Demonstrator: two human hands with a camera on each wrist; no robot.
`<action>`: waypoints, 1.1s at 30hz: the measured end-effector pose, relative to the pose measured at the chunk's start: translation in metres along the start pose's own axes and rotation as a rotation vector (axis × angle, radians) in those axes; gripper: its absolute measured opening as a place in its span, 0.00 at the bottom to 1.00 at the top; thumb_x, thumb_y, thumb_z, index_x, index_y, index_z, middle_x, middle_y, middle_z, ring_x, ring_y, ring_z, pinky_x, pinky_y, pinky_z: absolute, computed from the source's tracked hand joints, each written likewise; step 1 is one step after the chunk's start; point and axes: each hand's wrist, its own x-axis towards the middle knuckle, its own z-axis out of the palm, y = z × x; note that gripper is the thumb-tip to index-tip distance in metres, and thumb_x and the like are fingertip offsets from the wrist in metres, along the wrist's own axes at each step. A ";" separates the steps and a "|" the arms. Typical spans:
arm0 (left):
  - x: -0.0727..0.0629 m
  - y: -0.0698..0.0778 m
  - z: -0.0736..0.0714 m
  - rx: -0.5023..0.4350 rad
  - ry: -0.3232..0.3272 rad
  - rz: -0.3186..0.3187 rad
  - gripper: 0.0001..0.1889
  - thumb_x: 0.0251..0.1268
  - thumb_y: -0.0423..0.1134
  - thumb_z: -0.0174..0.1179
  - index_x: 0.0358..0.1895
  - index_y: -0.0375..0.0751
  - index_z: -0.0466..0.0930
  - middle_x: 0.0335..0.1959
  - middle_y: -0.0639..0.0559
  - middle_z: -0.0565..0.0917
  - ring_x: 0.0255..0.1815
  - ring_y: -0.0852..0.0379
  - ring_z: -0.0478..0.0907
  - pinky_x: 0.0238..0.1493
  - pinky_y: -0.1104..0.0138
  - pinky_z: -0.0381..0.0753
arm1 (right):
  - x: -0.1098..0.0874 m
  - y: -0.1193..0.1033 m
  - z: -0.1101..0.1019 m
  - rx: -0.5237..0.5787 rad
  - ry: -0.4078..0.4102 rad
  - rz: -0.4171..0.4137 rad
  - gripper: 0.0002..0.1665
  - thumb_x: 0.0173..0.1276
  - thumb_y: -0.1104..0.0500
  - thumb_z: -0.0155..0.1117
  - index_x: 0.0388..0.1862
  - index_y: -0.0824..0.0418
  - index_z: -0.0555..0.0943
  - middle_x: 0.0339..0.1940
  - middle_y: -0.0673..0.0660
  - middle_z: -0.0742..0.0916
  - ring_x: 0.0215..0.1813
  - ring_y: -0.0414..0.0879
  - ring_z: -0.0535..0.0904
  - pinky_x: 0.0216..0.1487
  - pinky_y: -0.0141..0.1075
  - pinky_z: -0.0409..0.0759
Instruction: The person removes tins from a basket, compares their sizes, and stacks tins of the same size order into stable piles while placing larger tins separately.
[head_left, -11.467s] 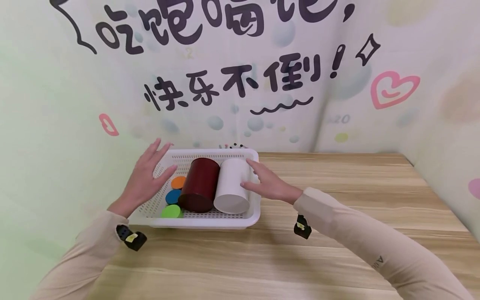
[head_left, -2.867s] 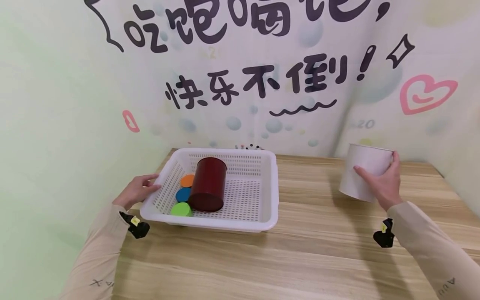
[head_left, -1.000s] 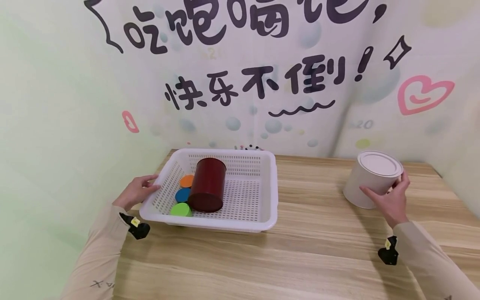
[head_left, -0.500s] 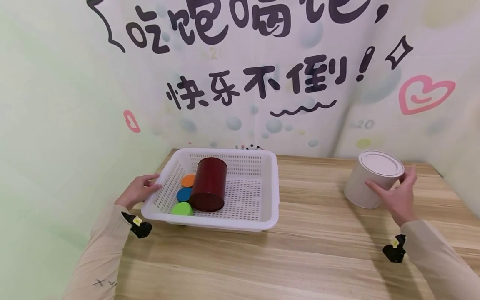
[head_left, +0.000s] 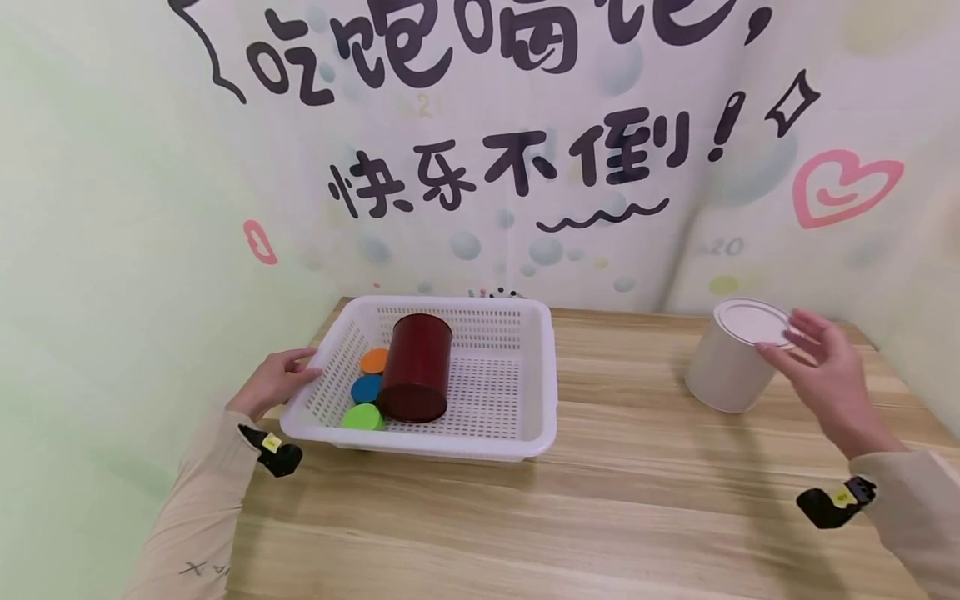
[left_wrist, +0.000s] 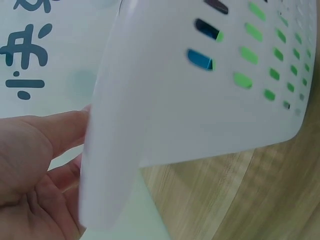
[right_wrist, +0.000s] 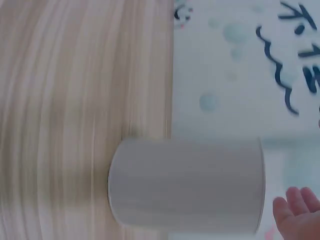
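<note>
From my station I log the right hand with thumb and fingers apart, the white can upright just beyond their tips, and the left hand clamped on the white basket, whose dark red can lies right of those fingers.

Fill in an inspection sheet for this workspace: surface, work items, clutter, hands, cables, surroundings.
Surface: wood-grain table.
Work items: white can upright on the table, right of the white basket; maroon can lying in the basket, with orange, blue and green round pieces on its left.
Clutter: nothing seen.
Hands: left hand holds the basket's left rim; right hand beside the white can's top, apart from it.
Cables: nothing seen.
Surroundings: pale backdrop with black lettering and pink hearts.
</note>
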 end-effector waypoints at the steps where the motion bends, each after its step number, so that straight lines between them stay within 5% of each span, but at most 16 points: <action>1: 0.000 -0.001 0.000 -0.001 0.000 0.000 0.31 0.65 0.41 0.50 0.66 0.31 0.50 0.46 0.32 0.72 0.34 0.50 0.76 0.36 0.64 0.78 | 0.002 0.003 0.006 0.085 -0.041 -0.045 0.36 0.60 0.64 0.59 0.66 0.58 0.58 0.63 0.52 0.67 0.57 0.34 0.67 0.45 0.17 0.67; 6: 0.000 -0.002 -0.001 -0.007 0.006 -0.008 0.31 0.65 0.41 0.50 0.66 0.31 0.51 0.46 0.32 0.72 0.34 0.50 0.77 0.35 0.64 0.78 | -0.001 -0.017 0.047 0.230 -0.211 -0.141 0.27 0.59 0.65 0.60 0.58 0.62 0.66 0.50 0.44 0.75 0.47 0.30 0.73 0.41 0.19 0.71; 9: 0.000 -0.002 0.000 -0.009 0.011 -0.015 0.31 0.65 0.41 0.50 0.66 0.31 0.51 0.46 0.32 0.72 0.35 0.49 0.76 0.35 0.64 0.78 | -0.006 -0.042 0.068 0.141 -0.279 -0.147 0.26 0.61 0.62 0.58 0.58 0.64 0.65 0.49 0.42 0.74 0.48 0.30 0.73 0.43 0.20 0.71; 17: -0.002 -0.004 0.000 -0.017 0.016 -0.026 0.31 0.64 0.41 0.50 0.65 0.31 0.52 0.46 0.32 0.72 0.34 0.50 0.77 0.35 0.63 0.78 | -0.003 -0.090 0.113 0.042 -0.442 -0.106 0.34 0.64 0.52 0.56 0.64 0.66 0.60 0.59 0.63 0.71 0.56 0.48 0.70 0.48 0.26 0.70; 24: -0.003 -0.005 -0.003 -0.011 0.025 -0.007 0.31 0.64 0.41 0.51 0.66 0.31 0.52 0.46 0.32 0.73 0.35 0.49 0.76 0.36 0.63 0.78 | 0.019 -0.117 0.165 0.095 -0.457 -0.178 0.31 0.62 0.58 0.58 0.61 0.67 0.63 0.57 0.64 0.73 0.55 0.55 0.71 0.52 0.41 0.71; 33: -0.001 -0.002 -0.003 -0.034 0.010 -0.008 0.30 0.64 0.40 0.50 0.66 0.31 0.52 0.46 0.31 0.72 0.37 0.46 0.77 0.36 0.62 0.78 | 0.041 -0.155 0.213 -0.012 -0.539 -0.224 0.31 0.61 0.55 0.59 0.62 0.63 0.64 0.58 0.61 0.72 0.57 0.53 0.69 0.53 0.43 0.69</action>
